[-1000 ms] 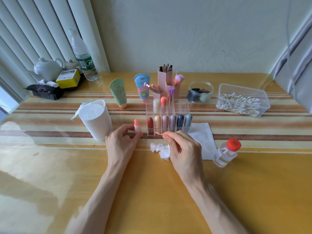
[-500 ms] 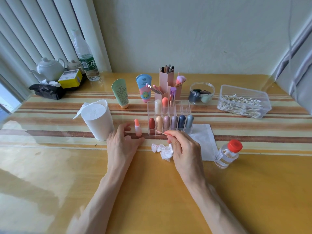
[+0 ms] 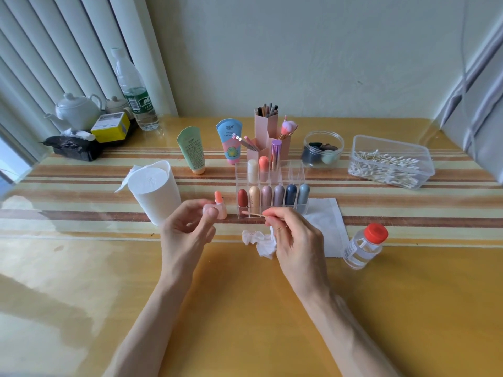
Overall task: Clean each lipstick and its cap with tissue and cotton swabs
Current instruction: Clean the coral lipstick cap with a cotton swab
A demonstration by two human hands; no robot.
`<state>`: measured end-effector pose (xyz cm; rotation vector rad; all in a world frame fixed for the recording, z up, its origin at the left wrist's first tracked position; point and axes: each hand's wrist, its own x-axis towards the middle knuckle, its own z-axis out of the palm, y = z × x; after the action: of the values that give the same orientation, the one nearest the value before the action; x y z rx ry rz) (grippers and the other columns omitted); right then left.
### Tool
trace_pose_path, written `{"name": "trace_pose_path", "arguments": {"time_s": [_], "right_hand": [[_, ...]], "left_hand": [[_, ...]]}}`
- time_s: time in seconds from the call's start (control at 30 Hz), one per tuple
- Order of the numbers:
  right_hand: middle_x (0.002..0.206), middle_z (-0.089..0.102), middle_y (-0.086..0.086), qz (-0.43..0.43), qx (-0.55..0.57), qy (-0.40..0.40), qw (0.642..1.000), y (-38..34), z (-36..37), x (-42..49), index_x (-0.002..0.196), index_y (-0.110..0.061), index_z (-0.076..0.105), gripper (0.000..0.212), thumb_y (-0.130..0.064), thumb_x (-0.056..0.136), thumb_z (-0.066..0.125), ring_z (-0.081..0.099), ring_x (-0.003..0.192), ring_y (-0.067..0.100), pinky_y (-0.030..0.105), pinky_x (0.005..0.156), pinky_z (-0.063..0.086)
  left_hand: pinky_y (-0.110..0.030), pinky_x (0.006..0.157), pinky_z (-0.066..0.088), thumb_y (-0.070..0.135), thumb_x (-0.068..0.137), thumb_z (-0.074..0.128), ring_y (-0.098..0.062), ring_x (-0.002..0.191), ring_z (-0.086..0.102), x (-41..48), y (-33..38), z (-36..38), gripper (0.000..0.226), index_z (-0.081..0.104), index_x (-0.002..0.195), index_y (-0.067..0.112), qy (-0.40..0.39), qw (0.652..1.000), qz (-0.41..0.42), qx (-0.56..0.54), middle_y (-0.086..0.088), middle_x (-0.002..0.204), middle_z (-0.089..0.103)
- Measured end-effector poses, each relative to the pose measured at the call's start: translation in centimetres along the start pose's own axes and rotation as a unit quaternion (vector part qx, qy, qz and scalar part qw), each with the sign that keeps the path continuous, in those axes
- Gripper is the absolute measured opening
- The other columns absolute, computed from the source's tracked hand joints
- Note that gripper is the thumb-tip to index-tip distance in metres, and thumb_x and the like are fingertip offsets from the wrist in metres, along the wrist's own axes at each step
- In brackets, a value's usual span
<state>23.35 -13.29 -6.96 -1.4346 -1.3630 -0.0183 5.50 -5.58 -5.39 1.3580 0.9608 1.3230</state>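
An uncapped lipstick [image 3: 220,204] with an orange tip stands on the table just left of the clear organizer [image 3: 297,170], which holds several capped lipsticks [image 3: 272,195]. My left hand [image 3: 187,232] is raised beside it and pinches a small pale pink cap [image 3: 210,210] between thumb and fingers. My right hand [image 3: 292,235] pinches a wooden cotton swab [image 3: 253,214] whose tip points left toward the cap. A crumpled tissue [image 3: 257,240] lies under the right hand, partly hidden by the fingers.
A white tissue cup [image 3: 155,191] stands to the left. A flat tissue [image 3: 328,227] and a red-capped bottle [image 3: 364,246] lie to the right. Behind them are a box of cotton swabs [image 3: 392,161], a clear jar [image 3: 322,151], brush holders [image 3: 268,131] and two tubes [image 3: 192,151].
My left hand let go of the lipstick, leaving it standing on the table, then lifted and now pinches the pink cap. The right hand stayed put with the swab.
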Motion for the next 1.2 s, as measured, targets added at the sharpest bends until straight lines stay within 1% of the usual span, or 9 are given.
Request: {"name": "trace_pose_path", "arguments": {"time_s": [0.1, 0.23, 0.33, 0.43, 0.63, 0.77, 0.9, 1.03, 1.2], "right_hand": [[0.101, 0.076, -0.005, -0.03, 0.009, 0.0, 1.0, -0.4, 0.1, -0.1, 0.11, -0.008, 0.074, 0.014, -0.018, 0.103, 0.066, 0.072, 0.098, 0.006, 0.025, 0.085, 0.059], [0.097, 0.074, -0.005, -0.055, -0.009, -0.015, 0.998, -0.3, 0.4, -0.2, 0.11, -0.01, 0.074, 0.012, -0.018, 0.104, 0.067, 0.07, 0.089, 0.014, 0.034, 0.077, 0.059], [0.093, 0.073, -0.005, -0.066, -0.03, -0.023, 0.997, -0.3, 0.5, -0.2, 0.109, -0.012, 0.074, 0.012, -0.02, 0.104, 0.067, 0.064, 0.079, 0.016, 0.036, 0.071, 0.057], [0.094, 0.074, -0.005, -0.066, -0.04, -0.031, 0.997, -0.3, 0.4, -0.3, 0.109, -0.013, 0.074, 0.013, -0.022, 0.104, 0.066, 0.066, 0.081, 0.014, 0.036, 0.073, 0.057], [0.089, 0.073, -0.008, -0.067, -0.032, -0.049, 0.996, -0.5, 0.9, -0.5, 0.106, -0.012, 0.074, 0.007, -0.011, 0.1, 0.071, 0.065, 0.08, 0.011, 0.033, 0.071, 0.056], [0.092, 0.073, -0.007, -0.065, -0.015, -0.072, 0.995, -0.4, 0.8, -0.7, 0.107, -0.012, 0.074, 0.007, -0.013, 0.101, 0.069, 0.064, 0.08, 0.011, 0.026, 0.067, 0.053], [0.092, 0.073, -0.006, -0.061, -0.011, -0.095, 0.994, -0.2, 1.0, -0.8, 0.106, -0.013, 0.072, 0.009, -0.017, 0.105, 0.064, 0.064, 0.08, 0.013, 0.031, 0.067, 0.052], [0.092, 0.071, -0.007, -0.055, -0.009, -0.103, 0.993, -0.4, 0.9, -0.8, 0.106, -0.013, 0.069, 0.009, -0.018, 0.106, 0.061, 0.063, 0.082, 0.012, 0.031, 0.069, 0.051], [0.088, 0.068, -0.009, -0.058, -0.021, -0.076, 0.995, -0.9, 0.6, -0.6, 0.105, -0.011, 0.068, 0.011, -0.017, 0.106, 0.06, 0.062, 0.081, 0.01, 0.028, 0.071, 0.053]], "left_hand": [[-0.02, 0.052, 0.042, 0.038, 0.093, 0.078, -0.012, 0.051, 0.045, 0.1, -0.7, -0.2, 0.036, 0.071, 0.098, 0.003, -0.07, 0.996, -0.01, -0.046, -0.001, 0.073, 0.068], [-0.021, 0.052, 0.043, 0.058, 0.079, 0.084, -0.016, 0.051, 0.046, 0.1, -1.1, -0.3, 0.068, 0.07, 0.1, -0.005, -0.109, 0.993, -0.019, -0.05, -0.009, 0.077, 0.069], [-0.02, 0.051, 0.043, 0.041, 0.089, 0.079, -0.016, 0.05, 0.046, 0.0, -1.0, 0.0, 0.05, 0.07, 0.098, -0.007, -0.121, 0.991, -0.026, -0.05, -0.009, 0.076, 0.068], [-0.019, 0.052, 0.043, 0.022, 0.093, 0.068, -0.017, 0.05, 0.048, 0.0, -1.0, 0.2, 0.032, 0.07, 0.099, -0.009, -0.122, 0.991, -0.04, -0.035, -0.005, 0.077, 0.07], [-0.021, 0.051, 0.039, 0.036, 0.097, 0.072, -0.018, 0.052, 0.05, 0.2, -1.2, 0.0, 0.04, 0.071, 0.1, -0.003, -0.108, 0.993, -0.042, -0.031, -0.007, 0.084, 0.071], [-0.021, 0.05, 0.039, 0.047, 0.083, 0.077, -0.019, 0.053, 0.052, 0.3, -1.4, -0.1, 0.05, 0.072, 0.1, 0.0, -0.091, 0.994, -0.039, -0.037, -0.005, 0.082, 0.072], [-0.021, 0.051, 0.041, 0.046, 0.081, 0.079, -0.02, 0.056, 0.054, 0.3, -1.6, -0.3, 0.043, 0.074, 0.099, 0.007, -0.085, 0.995, -0.031, -0.03, -0.004, 0.083, 0.074], [-0.019, 0.054, 0.043, 0.039, 0.088, 0.083, -0.018, 0.057, 0.051, 0.4, -1.7, -0.2, 0.039, 0.074, 0.098, 0.003, -0.086, 0.996, -0.019, -0.02, -0.006, 0.079, 0.073], [-0.021, 0.057, 0.046, 0.027, 0.085, 0.081, -0.019, 0.057, 0.052, 0.4, -1.7, -0.2, 0.027, 0.076, 0.097, 0.004, -0.107, 0.994, 0.004, 0.011, -0.027, 0.081, 0.069]]}}
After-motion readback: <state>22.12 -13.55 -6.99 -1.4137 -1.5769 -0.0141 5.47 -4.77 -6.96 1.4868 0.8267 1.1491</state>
